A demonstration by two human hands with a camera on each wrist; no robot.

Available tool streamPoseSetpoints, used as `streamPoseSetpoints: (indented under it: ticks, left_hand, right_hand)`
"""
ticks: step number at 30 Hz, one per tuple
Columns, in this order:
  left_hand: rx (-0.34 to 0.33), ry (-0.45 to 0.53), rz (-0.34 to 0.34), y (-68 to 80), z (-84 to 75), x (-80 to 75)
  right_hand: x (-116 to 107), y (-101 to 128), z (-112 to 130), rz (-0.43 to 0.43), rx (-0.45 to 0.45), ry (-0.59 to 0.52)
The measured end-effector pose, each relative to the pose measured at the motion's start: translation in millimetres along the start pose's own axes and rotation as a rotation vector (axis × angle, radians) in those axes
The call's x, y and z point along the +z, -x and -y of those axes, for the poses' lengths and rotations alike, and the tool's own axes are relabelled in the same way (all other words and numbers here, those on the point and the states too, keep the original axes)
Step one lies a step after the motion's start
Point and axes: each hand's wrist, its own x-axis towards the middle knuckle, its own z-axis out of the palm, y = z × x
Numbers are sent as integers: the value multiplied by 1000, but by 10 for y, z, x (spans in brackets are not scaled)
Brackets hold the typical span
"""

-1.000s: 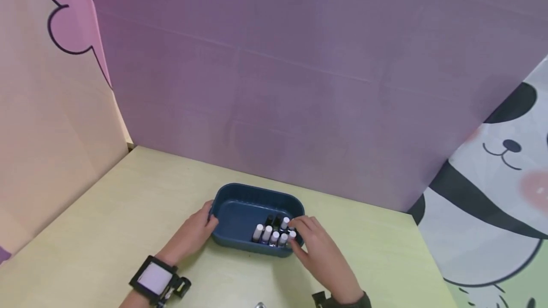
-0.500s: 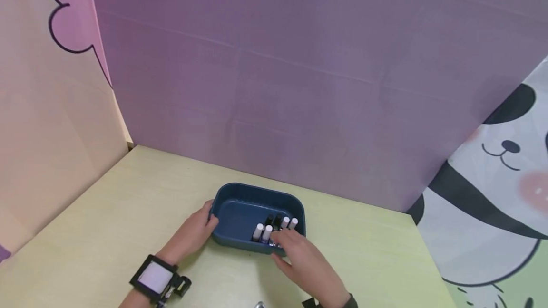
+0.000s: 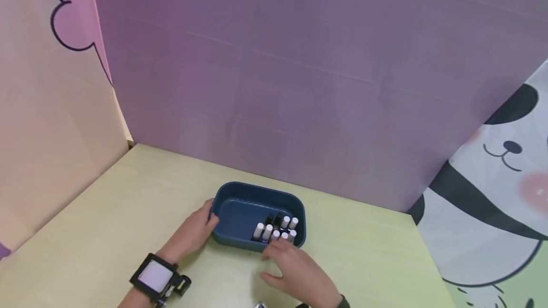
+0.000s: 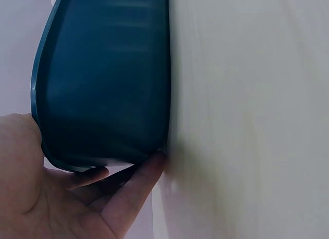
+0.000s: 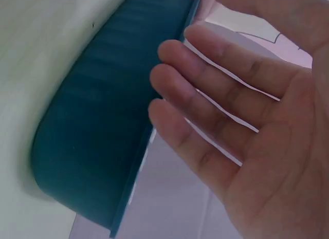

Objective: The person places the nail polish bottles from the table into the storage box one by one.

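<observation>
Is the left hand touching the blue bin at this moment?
Touching. In the left wrist view the left hand wraps the end of the blue bin, one fingertip pressed against its lower edge; the head view agrees.

The left hand (image 3: 193,233) reaches forward from the lower left, its forearm angled inward, with a black wrist unit (image 3: 156,279) strapped just behind the wrist. Its fingers (image 4: 134,185) are curled, with the thumb spread apart from them, and the palm faces to the right. The right hand (image 3: 297,270) comes in from the bottom edge, lying nearer the body than the left, palm down. Its fingers (image 5: 205,103) are straight and close together, pointing forward and a little to the left, with nothing between them. A dark cuff (image 3: 342,302) shows at its wrist.
</observation>
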Motion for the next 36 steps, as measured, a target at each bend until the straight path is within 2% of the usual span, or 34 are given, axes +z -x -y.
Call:
streamPoseSetpoints:
  ticks: [9,18,30,36]
  left_hand:
    - [5,-5,0,-15,-14,-12]
    - [-1,-5,11,-13,-20,-11]
    - [3,-18,-6,-35,-3,11]
    - [-2,-16,-6,-30,7,14]
  right_hand:
    - [99,-41,27,145,16,-39]
    - [164,-57,36,267,96,-122]
    - [216,-45,17,277,59,-96]
    - [242,-57,-1,288,70,-112]
